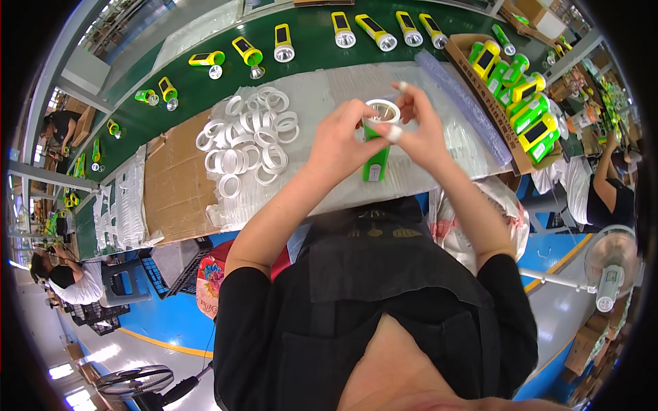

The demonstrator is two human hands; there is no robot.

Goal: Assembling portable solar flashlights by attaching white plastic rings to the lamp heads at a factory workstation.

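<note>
A green flashlight stands upright between my hands at the table's near edge, its head facing up. A white ring sits round the rim of that head, with the shiny reflector inside. My left hand is closed on the flashlight's upper part from the left, thumb across its front. On the other side, my right hand cups the head, its thumb pressed to the front by the rim and its index finger raised. White covers wrap its thumb and a fingertip. Left of my hands lies a loose pile of white rings.
Several yellow-green flashlights line the green bench at the back. A cardboard box of flashlights stands at right, beside a bubble-wrap roll. Cardboard covers the near left. Co-workers sit at both sides; fans stand lower left and right.
</note>
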